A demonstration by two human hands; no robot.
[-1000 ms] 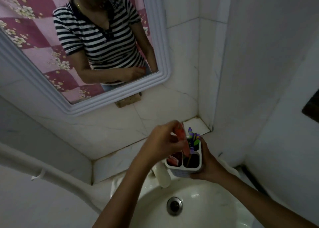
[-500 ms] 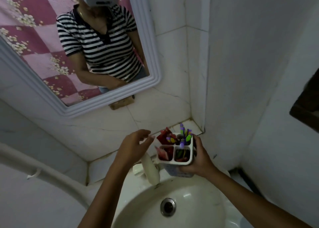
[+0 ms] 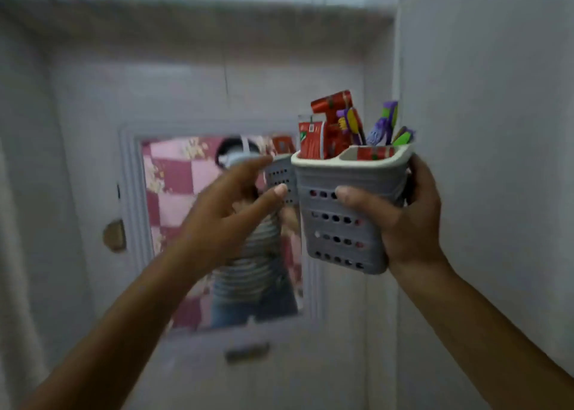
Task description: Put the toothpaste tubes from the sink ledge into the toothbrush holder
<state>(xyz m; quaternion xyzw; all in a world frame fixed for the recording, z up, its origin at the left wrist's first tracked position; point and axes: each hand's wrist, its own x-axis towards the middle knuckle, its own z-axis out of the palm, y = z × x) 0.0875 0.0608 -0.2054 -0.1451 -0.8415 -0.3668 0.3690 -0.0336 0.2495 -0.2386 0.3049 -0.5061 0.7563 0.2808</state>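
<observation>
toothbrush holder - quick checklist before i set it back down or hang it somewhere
1. Grip: right hand wraps the toothbrush holder from the side: ok.
2. Holder roughly upright, contents not spilling: ok.
3. Red toothpaste tubes stand in the holder's compartments: ok.
4. Toothbrushes still inside: ok.
5. Left hand open and empty, beside the holder, free to help: ok.
6. Any tube left on the sink ledge: cannot tell, ledge out of view.

Grey holder [image 3: 344, 223], cream rim; red tubes [image 3: 313, 141]; purple-green toothbrushes [image 3: 383, 123].
</observation>
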